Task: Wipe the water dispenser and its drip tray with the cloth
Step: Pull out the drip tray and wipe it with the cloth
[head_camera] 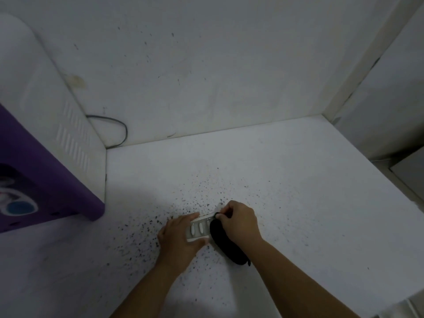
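Head view: the left hand (181,237) grips the slotted drip tray (199,228) low on the speckled white counter (298,191), fingers curled round its near end. The right hand (241,222) pinches a black cloth (226,246) against the tray's far end, it seems. The purple-fronted water dispenser (46,157) stands at left, well apart.

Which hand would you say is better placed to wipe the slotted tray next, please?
Right. The right hand already grips the dark cloth against the pale slotted drip tray, while the left hand holds that tray steady on the speckled white counter.
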`<action>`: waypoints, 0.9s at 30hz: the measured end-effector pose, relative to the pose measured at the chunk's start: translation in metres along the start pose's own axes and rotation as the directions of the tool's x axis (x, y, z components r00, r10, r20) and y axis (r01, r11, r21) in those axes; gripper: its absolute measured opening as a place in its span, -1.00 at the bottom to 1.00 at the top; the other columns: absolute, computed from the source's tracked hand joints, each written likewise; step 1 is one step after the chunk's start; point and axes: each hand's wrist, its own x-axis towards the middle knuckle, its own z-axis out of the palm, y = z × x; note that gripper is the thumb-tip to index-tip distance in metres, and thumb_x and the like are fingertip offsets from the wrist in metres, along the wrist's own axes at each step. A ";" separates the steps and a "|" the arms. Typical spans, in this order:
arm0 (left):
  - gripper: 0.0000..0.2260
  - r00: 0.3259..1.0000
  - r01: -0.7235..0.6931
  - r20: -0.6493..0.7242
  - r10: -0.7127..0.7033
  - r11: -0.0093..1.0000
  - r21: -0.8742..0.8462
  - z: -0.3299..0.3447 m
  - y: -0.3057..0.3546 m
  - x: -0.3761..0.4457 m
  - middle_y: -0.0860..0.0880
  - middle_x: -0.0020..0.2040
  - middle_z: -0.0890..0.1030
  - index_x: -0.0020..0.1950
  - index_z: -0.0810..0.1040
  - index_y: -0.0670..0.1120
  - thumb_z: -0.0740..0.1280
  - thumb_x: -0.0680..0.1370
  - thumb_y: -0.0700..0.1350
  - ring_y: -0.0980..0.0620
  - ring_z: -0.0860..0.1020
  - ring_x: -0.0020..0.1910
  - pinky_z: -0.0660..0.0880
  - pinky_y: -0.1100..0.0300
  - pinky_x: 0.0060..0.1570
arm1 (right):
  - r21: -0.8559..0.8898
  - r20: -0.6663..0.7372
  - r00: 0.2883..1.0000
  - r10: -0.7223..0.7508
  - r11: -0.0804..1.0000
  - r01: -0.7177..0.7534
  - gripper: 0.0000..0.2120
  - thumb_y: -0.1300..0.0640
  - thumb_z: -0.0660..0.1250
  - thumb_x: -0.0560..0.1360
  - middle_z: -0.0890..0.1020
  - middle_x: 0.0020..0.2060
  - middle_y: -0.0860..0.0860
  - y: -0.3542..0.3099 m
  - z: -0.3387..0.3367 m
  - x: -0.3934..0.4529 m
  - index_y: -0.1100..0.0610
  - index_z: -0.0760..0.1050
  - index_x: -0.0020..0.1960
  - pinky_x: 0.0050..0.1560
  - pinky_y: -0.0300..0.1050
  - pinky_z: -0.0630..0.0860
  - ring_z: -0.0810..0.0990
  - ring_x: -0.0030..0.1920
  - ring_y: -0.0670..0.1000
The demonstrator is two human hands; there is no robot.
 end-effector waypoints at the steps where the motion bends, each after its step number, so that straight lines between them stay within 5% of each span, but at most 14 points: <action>1: -0.42 1.000 0.001 -0.010 -0.001 1.000 0.000 -0.001 0.000 -0.001 0.12 0.16 0.56 0.27 0.50 0.09 0.56 0.28 0.02 0.06 0.47 0.16 0.37 -0.04 0.24 | -0.028 0.000 1.000 -0.008 1.000 0.008 -0.86 0.09 0.39 0.47 0.57 -0.28 -0.04 0.001 0.001 0.000 0.03 0.50 -0.24 -0.20 -0.23 0.44 0.51 -0.25 -0.08; 6: -0.47 0.999 -0.031 -0.030 0.031 0.999 -0.020 -0.001 -0.002 0.000 0.08 0.06 0.61 0.17 0.57 0.00 0.60 0.24 -0.01 0.05 0.53 0.04 0.46 0.01 0.10 | -0.196 0.091 0.996 -0.015 0.980 0.033 -0.92 0.11 0.38 0.46 0.64 -0.19 0.02 0.001 -0.002 0.004 0.10 0.58 -0.17 -0.21 -0.25 0.40 0.51 -0.24 -0.05; 11: -0.46 0.999 -0.028 -0.020 0.027 0.999 -0.035 -0.001 -0.004 0.000 0.09 0.04 0.61 0.17 0.58 0.01 0.61 0.22 -0.02 0.05 0.53 0.03 0.47 -0.02 0.10 | -0.189 0.033 0.998 -0.055 0.980 0.060 -0.91 0.15 0.33 0.46 0.61 -0.12 0.08 -0.007 0.008 0.006 0.18 0.56 -0.11 -0.18 -0.23 0.38 0.53 -0.17 0.01; 17: -0.46 0.999 -0.032 -0.003 0.032 0.999 -0.025 -0.001 -0.002 0.003 0.10 0.05 0.60 0.17 0.56 0.01 0.60 0.23 0.02 0.07 0.51 0.04 0.44 -0.01 0.13 | -0.233 0.138 0.990 -0.004 0.972 0.037 -0.90 0.14 0.36 0.47 0.64 -0.10 0.07 -0.002 0.004 0.014 0.16 0.60 -0.09 -0.16 -0.23 0.41 0.58 -0.11 0.02; 23: -0.46 0.998 -0.047 -0.029 0.047 0.999 -0.018 -0.002 -0.003 0.002 0.09 0.04 0.61 0.16 0.57 0.01 0.60 0.22 0.03 0.05 0.52 0.01 0.45 0.03 0.08 | -0.244 0.139 0.986 -0.089 0.962 0.122 -0.71 -0.04 0.43 0.39 0.39 -0.02 0.03 0.007 0.002 -0.004 0.09 0.47 -0.01 -0.12 -0.21 0.41 0.44 -0.14 -0.01; 27: -0.47 0.999 -0.044 -0.028 0.044 0.999 -0.021 -0.001 -0.003 0.001 0.11 0.05 0.59 0.17 0.55 0.03 0.59 0.24 0.03 0.07 0.49 0.03 0.43 0.02 0.11 | -0.312 0.246 0.959 -0.140 0.925 0.215 -0.63 0.06 0.42 0.40 0.35 0.11 0.09 0.013 -0.006 -0.013 0.11 0.45 0.16 0.07 -0.10 0.50 0.47 0.02 0.08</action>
